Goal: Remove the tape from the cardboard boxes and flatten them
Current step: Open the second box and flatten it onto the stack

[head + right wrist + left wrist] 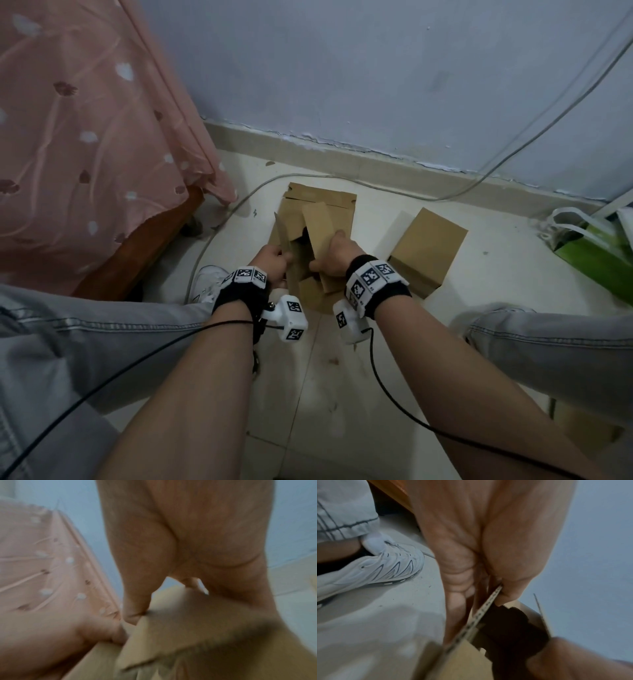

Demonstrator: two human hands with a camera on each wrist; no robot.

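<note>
A brown cardboard box (301, 246) is held up over the floor with its flaps spread open and a dark hollow inside. My left hand (272, 262) grips the box's left flap; in the left wrist view the fingers and thumb pinch the flap's corrugated edge (488, 604). My right hand (334, 255) grips the right flap, thumb on the near side, as the blurred right wrist view shows on the cardboard (197, 628). A flattened box (320, 202) lies on the floor behind it. A second closed box (428, 250) stands to the right. No tape is visible.
A bed with a pink spotted cover (85, 137) and wooden frame stands at the left. White cables (376, 186) run along the skirting and floor. A green bag (596, 253) lies at the right. My knees in grey jeans and a white shoe (368, 568) flank the box.
</note>
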